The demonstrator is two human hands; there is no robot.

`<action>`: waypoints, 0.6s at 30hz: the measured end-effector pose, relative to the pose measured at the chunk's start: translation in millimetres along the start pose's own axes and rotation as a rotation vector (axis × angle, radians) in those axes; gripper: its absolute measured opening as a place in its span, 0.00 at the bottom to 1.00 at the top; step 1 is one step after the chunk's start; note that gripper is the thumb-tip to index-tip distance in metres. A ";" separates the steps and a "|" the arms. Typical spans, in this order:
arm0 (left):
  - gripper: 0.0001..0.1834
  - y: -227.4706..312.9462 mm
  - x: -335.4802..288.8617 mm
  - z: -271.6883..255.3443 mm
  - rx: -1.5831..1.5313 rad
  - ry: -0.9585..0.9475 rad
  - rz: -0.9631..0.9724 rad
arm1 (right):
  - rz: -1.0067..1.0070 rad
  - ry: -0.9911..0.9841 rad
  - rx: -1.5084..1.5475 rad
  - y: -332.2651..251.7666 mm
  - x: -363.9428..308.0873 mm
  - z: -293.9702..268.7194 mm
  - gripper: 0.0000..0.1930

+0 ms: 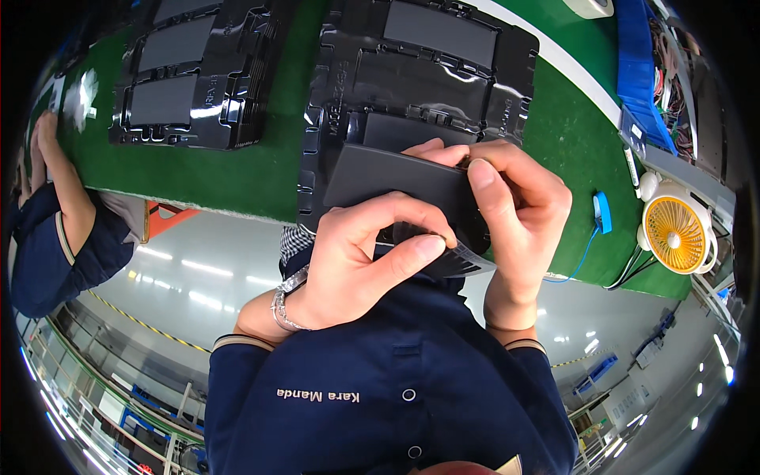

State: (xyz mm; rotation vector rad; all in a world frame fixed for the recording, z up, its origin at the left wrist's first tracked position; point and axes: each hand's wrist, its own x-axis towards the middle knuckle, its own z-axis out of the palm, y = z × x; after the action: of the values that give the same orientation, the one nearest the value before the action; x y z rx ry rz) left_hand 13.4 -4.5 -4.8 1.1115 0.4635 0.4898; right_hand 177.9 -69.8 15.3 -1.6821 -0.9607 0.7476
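A flat dark grey panel (pixel 396 176) is tilted over the near end of a black moulded plastic tray (pixel 419 75). My right hand (pixel 518 202) is closed at the panel's far right edge, thumb and forefinger pinched together. Fingertips show along that far edge, the rest of them hidden behind the panel. Between the pinching tips sits something small and dark, too small to name. Closer to my body, my left hand (pixel 356 253) curls with thumb and forefinger nearly meeting over a dark, glossy sheet (pixel 469 258) with a pale edge. Most of that sheet is hidden under the hand.
More grey panels (pixel 443 33) lie in the tray's compartments. A second stack of black trays (pixel 170 95) stands left on the green table (pixel 261 178). At right are a yellow-and-white fan (pixel 677 235), a blue cabled item (pixel 602 212) and a blue bin (pixel 645 75). Another person (pixel 63 229) works far left.
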 end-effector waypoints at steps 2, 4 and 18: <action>0.07 0.0 -0.3 1.0 0.000 -0.004 -0.001 | 0.020 -0.002 0.025 0.5 -0.4 -0.4 0.05; 0.07 1.8 -0.5 0.8 0.009 -0.011 -0.014 | 0.025 -0.005 0.044 1.7 -0.8 -1.0 0.06; 0.05 0.1 -1.4 1.7 0.011 -0.008 -0.024 | 0.052 -0.031 0.042 3.8 0.8 -3.0 0.06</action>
State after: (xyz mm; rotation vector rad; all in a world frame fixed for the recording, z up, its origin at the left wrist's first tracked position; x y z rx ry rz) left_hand 13.3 -6.5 -3.9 1.1168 0.4726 0.4628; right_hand 181.7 -71.1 12.5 -1.6687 -0.9198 0.8247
